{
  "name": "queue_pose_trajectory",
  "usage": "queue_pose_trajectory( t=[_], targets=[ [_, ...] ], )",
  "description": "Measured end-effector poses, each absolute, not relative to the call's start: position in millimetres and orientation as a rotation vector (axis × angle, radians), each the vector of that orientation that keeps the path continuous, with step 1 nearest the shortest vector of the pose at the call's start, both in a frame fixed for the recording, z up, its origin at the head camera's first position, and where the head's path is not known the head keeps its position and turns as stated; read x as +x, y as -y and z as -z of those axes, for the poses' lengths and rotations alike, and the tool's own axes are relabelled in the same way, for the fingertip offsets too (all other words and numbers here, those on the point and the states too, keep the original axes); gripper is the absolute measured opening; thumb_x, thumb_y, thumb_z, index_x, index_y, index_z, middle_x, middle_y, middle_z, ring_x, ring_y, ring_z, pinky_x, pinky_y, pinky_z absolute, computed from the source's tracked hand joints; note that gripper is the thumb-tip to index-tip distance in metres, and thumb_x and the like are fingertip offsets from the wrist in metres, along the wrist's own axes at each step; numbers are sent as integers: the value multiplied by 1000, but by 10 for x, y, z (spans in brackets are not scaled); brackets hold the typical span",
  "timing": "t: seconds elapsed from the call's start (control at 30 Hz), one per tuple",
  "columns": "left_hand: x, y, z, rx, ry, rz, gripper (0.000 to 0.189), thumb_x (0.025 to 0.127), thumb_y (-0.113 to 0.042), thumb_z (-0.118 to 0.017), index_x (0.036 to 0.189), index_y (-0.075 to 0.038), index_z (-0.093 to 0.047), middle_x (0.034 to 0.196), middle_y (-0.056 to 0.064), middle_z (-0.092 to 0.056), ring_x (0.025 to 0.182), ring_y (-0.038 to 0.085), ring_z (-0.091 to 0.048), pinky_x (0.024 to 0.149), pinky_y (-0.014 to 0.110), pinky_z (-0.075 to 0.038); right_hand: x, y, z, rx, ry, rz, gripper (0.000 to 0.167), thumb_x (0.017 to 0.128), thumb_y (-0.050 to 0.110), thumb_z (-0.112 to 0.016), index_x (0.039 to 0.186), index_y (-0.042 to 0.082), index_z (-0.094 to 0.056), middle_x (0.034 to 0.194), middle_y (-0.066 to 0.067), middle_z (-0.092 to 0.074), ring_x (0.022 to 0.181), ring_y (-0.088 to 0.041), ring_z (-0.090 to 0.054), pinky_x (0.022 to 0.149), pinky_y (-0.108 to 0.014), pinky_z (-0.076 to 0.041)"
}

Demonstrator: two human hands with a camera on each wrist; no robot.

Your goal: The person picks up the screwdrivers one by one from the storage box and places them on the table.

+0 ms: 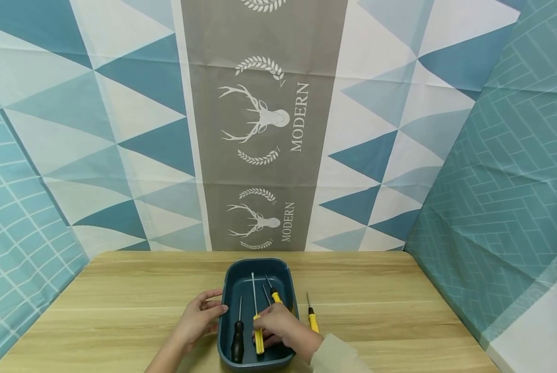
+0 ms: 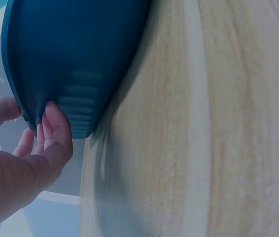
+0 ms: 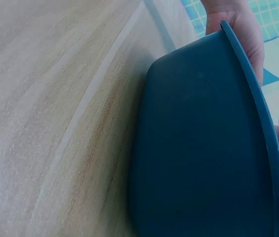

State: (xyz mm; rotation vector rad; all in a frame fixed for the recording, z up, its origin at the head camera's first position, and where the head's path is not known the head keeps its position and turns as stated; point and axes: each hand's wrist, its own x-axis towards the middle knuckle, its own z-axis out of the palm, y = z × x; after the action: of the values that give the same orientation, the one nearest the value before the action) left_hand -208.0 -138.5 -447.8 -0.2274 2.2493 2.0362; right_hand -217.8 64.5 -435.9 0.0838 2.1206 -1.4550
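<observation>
At the near middle of the table (image 1: 376, 300) sits a blue tray (image 1: 271, 267), its long sides running away from the person. The left hand (image 1: 199, 316) holds its left rim, thumb and fingers nearly closed with the wall between them. The right hand (image 1: 280, 325), its wrist in a pale sleeve (image 1: 339, 357), reaches over the right rim and seems to pinch the handle of the long screwdriver (image 1: 259, 343), though some of its fingers are hidden. That screwdriver lies inside the tray, tip toward the far end. Left of it lies the black screwdriver (image 1: 238, 342); to its right are a small screwdriver (image 1: 275, 296) and a slim shaft (image 1: 266, 294) whose lower end is out of sight. Just outside, right of the tray, lies a loose screwdriver (image 1: 312, 318).
</observation>
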Motion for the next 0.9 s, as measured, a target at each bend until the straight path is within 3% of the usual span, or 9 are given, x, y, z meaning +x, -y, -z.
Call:
queue_pose_trajectory(
  t=[0.47, 0.9],
  targets=[
    [-2080, 1384, 4487, -228, -2235, -2045, 50, 86, -10, -64, 131, 1, -45, 113, 21, -57, 83, 19, -62, 65, 39, -55, -2189, -686, 4379, 66, -2043, 1538, 26, 79, -2, -64, 104, -1, -56, 83, -9, -70, 75, -16, -68, 69, -33, -57],
    [-2108, 1387, 4516, -248, -2254, -2022, 48, 86, -11, -63, 130, -1, -46, 113, 21, -58, 83, 19, -61, 65, 39, -55, -2172, -710, 4290, 93, -2070, 1550, 26, 77, 6, -73, 100, 2, -61, 87, -9, -66, 72, -14, -65, 67, -32, -57]
  ],
)
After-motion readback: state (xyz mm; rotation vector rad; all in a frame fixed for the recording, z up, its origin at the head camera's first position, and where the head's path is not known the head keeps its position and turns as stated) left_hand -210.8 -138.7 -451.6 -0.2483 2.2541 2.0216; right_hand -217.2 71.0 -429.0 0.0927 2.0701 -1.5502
